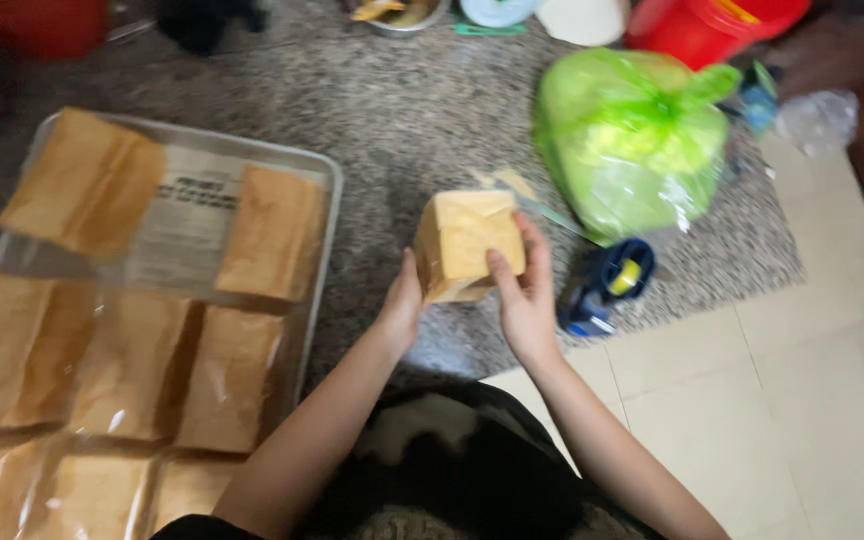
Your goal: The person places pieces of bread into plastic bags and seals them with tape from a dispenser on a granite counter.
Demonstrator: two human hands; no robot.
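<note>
Both my hands hold one tan bread loaf (464, 240) upright over the speckled grey mat. My left hand (402, 305) grips its left side from below. My right hand (524, 290) wraps the loaf's right side, thumb across the front face. To the left lies a metal tray (324, 200) carrying several bagged loaves (270, 232) in clear plastic, some lying past its near end. The frame is blurred, so I cannot tell whether the held loaf is wrapped.
A blue tape dispenser (607, 285) sits just right of my right hand. Behind it stands a knotted green plastic bag (627, 140). A red bucket (707, 25), a white container (582, 18) and a metal bowl (404, 15) line the far edge. Another person's hand (837, 60) is at top right.
</note>
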